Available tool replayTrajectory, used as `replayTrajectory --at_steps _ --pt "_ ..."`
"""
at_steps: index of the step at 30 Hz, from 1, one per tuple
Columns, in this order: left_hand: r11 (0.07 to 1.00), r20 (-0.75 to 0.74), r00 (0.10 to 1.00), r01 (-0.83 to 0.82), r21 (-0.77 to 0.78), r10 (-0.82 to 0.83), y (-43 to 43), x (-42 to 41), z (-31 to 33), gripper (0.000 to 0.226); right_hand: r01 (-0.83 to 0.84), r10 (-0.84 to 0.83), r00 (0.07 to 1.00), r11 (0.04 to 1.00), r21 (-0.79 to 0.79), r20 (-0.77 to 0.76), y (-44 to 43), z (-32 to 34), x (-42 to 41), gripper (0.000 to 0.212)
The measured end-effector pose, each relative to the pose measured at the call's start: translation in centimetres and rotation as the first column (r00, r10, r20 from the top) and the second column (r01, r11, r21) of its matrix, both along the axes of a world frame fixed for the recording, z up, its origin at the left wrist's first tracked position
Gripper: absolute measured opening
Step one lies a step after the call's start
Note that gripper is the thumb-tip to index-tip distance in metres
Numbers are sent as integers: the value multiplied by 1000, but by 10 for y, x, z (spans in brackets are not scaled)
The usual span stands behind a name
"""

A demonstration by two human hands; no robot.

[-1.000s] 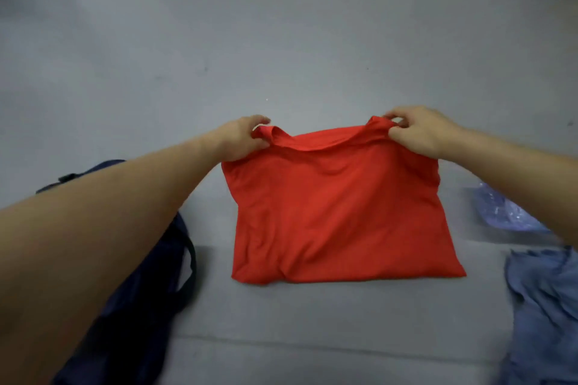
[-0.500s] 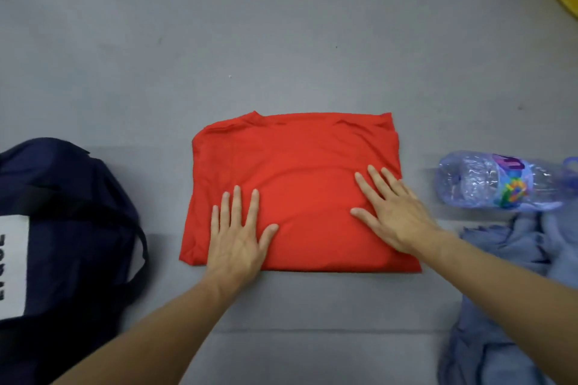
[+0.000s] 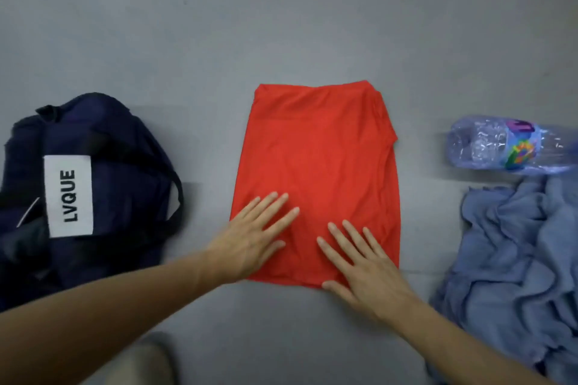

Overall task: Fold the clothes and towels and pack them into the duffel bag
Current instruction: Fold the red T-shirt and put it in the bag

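Note:
A red garment (image 3: 319, 159) lies folded into a narrow upright rectangle on the grey floor in the middle of the view. My left hand (image 3: 250, 237) presses flat on its lower left part, fingers straight and spread. On its lower right corner my right hand (image 3: 362, 269) lies flat, thumb just off the cloth's near edge. A dark navy duffel bag (image 3: 125, 172) with a white label reading LVQUE sits on the floor to the left. A crumpled blue cloth (image 3: 513, 253) lies in a heap at the right.
A clear plastic water bottle (image 3: 488, 144) with a colourful label lies on its side beyond the blue cloth at the right. Bare grey floor (image 3: 281, 25) stretches beyond the garment. A blurred pale shape (image 3: 147, 359) shows at the bottom edge.
The red garment went from held up by two corners, to a wide rectangle, to a narrower one folded across. Both hands now lie closer together on its near part.

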State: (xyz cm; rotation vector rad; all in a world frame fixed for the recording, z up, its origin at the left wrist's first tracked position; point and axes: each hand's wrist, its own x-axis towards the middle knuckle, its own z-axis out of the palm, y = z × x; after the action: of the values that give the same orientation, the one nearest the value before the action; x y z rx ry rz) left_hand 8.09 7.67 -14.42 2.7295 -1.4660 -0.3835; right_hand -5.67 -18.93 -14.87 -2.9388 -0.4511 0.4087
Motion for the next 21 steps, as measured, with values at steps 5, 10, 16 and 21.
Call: replayTrajectory --at_steps 5,10,16,21 --pt "984 -89 991 107 145 -95 72 -67 -12 77 7 -8 999 1000 -27 -35 0 -18 -12 82" --pt "999 -70 998 9 52 -5 73 -36 -12 66 -76 75 995 997 13 66 -31 -24 -34 71" --pt "990 41 990 135 -44 -134 85 -20 -22 38 -78 71 980 996 30 185 -53 -42 -49 56" --pt "984 82 995 75 -160 -63 78 -19 -19 25 -78 64 952 996 34 299 -52 -43 -43 45"
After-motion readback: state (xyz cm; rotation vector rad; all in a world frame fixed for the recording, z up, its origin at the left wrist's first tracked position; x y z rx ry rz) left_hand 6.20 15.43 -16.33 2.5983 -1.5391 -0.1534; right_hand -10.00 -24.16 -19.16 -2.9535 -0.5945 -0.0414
